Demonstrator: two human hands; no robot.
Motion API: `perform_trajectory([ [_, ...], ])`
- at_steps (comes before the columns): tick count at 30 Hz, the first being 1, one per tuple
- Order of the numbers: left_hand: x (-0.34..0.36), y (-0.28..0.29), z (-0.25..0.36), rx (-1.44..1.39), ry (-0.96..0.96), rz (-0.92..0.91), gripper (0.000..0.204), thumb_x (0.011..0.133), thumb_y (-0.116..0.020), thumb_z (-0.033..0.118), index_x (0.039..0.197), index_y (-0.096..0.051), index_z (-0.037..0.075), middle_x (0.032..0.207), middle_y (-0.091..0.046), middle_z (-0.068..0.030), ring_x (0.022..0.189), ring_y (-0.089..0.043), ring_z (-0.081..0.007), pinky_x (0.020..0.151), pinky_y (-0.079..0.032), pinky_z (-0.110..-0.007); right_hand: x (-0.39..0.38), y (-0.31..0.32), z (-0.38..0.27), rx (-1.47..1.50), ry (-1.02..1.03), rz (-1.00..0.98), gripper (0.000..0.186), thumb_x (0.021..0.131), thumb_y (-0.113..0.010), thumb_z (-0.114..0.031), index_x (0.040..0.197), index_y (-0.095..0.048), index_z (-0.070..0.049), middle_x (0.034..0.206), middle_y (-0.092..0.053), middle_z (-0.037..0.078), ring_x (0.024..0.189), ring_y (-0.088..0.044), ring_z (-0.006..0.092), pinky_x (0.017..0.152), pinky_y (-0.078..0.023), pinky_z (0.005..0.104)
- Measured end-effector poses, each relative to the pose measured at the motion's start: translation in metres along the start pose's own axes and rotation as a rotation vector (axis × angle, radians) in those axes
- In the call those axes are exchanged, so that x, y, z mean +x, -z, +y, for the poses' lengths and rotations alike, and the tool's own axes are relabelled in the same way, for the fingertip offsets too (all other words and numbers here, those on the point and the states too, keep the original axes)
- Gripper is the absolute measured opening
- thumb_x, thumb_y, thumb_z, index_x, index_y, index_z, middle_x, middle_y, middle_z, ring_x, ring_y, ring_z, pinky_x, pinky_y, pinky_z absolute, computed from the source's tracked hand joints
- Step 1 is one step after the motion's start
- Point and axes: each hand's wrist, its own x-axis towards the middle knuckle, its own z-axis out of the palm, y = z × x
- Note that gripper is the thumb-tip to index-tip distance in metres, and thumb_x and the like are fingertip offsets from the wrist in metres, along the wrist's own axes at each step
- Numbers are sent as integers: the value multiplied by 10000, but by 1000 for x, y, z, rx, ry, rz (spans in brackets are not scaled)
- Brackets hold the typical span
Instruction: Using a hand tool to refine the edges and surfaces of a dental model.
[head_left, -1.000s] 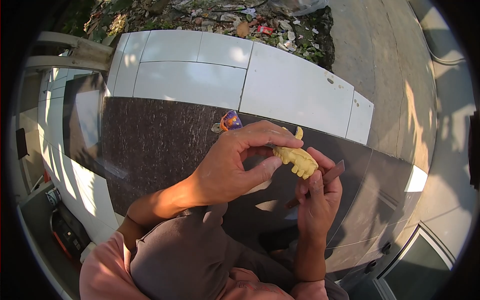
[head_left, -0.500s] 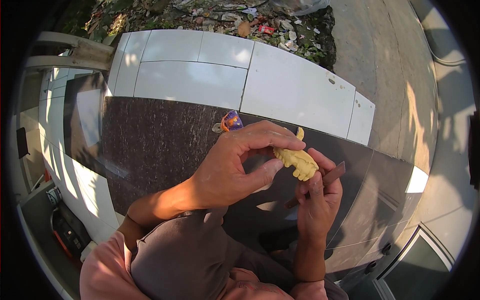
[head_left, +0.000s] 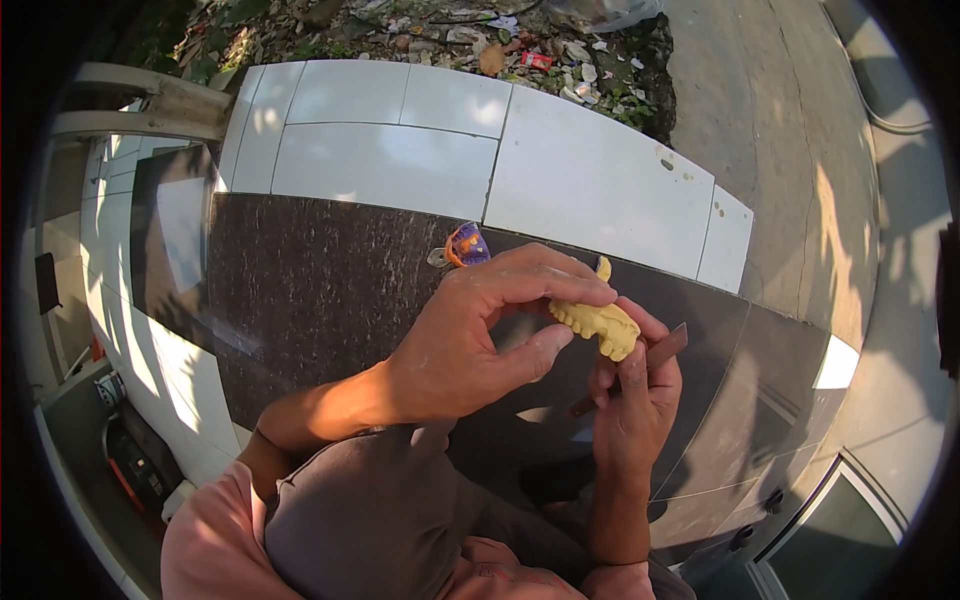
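Observation:
A yellow plaster dental cast (head_left: 603, 328) with a row of moulded teeth is held up between my two hands. The fingers of my left hand (head_left: 480, 325) rest along its upper edge, with the thumb by the teeth at its left end. My right hand (head_left: 643, 390) pinches the cast's right end between thumb and fingers. A flat brown strip with a slanted end (head_left: 668, 346) also runs through that hand; its middle is hidden by the fingers. Behind my left hand, a purple and orange dental impression (head_left: 467, 245) lies on the dark tile.
Beside the impression lies a small greyish disc-like piece (head_left: 438, 258). Another yellow and purple piece (head_left: 603, 268) shows just past my left fingers. White tiles (head_left: 390, 155) border the dark floor (head_left: 300, 300), with littered soil (head_left: 520, 50) beyond. A black and orange tool (head_left: 135, 465) sits far left.
The cast has turned slightly in my fingers, so the teeth along its left end show more clearly. My left thumb has shifted a little to the right. Both hands keep their hold.

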Motion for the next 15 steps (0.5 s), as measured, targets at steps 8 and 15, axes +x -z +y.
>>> perform_trajectory([
  [8, -1, -1, 1, 59, -46, 47, 327, 805, -597, -79, 1117, -652, -1, 1149, -601, -136, 1083, -581, -194, 934, -475, -315, 1, 4, 7, 91, -48, -72, 370, 995, -508, -231, 1238, -528, 47, 818, -556, 14, 609, -441, 39, 502, -336, 180],
  [15, 0, 0, 1, 79, -66, 93, 257, 813, -630, -53, 1055, -688, 13, 1088, -619, -127, 1021, -598, -186, 894, -478, -306, -3, 4, 11, 113, -78, -85, 313, 999, -483, -202, 1235, -479, 4, 909, -577, 63, 625, -483, 88, 504, -358, 215],
])
